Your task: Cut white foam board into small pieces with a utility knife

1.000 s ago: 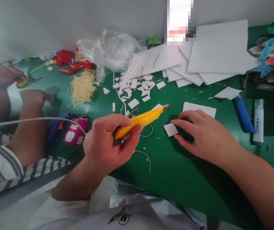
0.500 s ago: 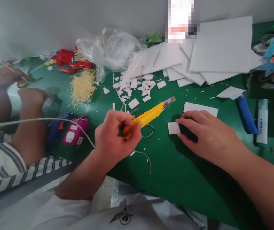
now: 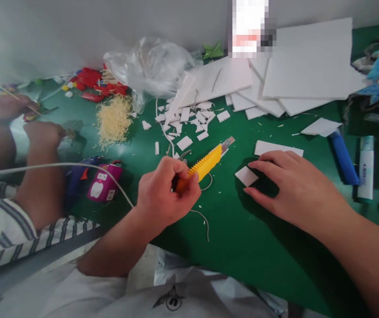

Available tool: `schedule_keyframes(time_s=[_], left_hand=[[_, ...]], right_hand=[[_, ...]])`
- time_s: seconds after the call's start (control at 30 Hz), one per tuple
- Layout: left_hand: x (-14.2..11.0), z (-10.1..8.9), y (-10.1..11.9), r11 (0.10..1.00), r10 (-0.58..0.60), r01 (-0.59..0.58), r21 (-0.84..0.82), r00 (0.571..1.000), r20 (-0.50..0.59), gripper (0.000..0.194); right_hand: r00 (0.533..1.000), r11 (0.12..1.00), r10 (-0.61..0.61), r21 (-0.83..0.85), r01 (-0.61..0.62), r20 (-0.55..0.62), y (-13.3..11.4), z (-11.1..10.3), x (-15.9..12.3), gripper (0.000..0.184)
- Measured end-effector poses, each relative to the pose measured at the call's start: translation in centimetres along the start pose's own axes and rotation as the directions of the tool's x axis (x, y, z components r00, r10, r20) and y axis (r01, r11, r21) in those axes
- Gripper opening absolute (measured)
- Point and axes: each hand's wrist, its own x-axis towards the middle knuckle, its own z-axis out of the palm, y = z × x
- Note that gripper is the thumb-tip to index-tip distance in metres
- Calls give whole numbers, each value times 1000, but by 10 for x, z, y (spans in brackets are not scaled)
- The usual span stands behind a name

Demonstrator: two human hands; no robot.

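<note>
My left hand (image 3: 169, 194) is closed around the yellow box cutter (image 3: 205, 168). Its metal blade is out and points up to the right, above the table. Near it, my right hand (image 3: 292, 190) has thumb and forefinger at opposite corners of a small white foam board square (image 3: 246, 176), which lies turned like a diamond on the green table (image 3: 229, 247). A white foam board strip (image 3: 277, 148) lies just beyond the right fingers, partly covered by them. Small white foam board scraps (image 3: 196, 119) are scattered past the blade.
White foam boards (image 3: 305, 62) are stacked at the back, beside a clear plastic bag (image 3: 156, 66). To the right lie a blue tube-like object (image 3: 343, 157) and a white marker-like tube (image 3: 365, 168). A white cable (image 3: 59, 164) crosses on the left, near another person's hands (image 3: 43, 132).
The small foam square has turned from lying straight to a diamond, with my right fingertips shifting around it. My left hand has moved slightly right, drawing the blade a little lower and leftward.
</note>
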Motion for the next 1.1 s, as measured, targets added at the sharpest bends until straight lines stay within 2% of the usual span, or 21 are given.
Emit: schedule_keyframes(time_s=[0.1,0.17,0.27,0.4,0.6,0.73,0.8,0.97,1.1], left_hand=[[0,-1,2,1000,-22,23,-11,1000,16,19],[1,-2,5,1000,-8,9,-2,998,65,24],[3,-2,10,997,37,-49,67,984,176,37],[2,-3,16,986,131,-152,65,958,257,34],[-3,-10,23,966,214,-245,76,934,287,33],[-7,-11,27,949,268,-305,79,914,303,33],[-9,-11,29,943,280,-322,84,906,318,33],[-12,-14,32,933,309,-351,77,892,331,33],[-10,-16,33,934,306,-350,71,887,346,33]], right_hand=[[999,999,33,-38,-33,2,0,0,-1,33],[1000,999,29,-46,-29,8,1,0,-1,33],[1000,999,-17,-32,17,-10,2,0,-1,34],[997,997,-73,27,73,3,7,-1,0,36],[997,998,-55,44,53,47,7,-1,1,25],[1000,1000,-8,-9,8,1,2,1,1,32],[1000,1000,-13,-10,13,-7,1,0,1,34],[998,998,-56,-27,56,13,2,-1,3,23],[1000,1000,-25,-12,25,0,2,-1,3,28]])
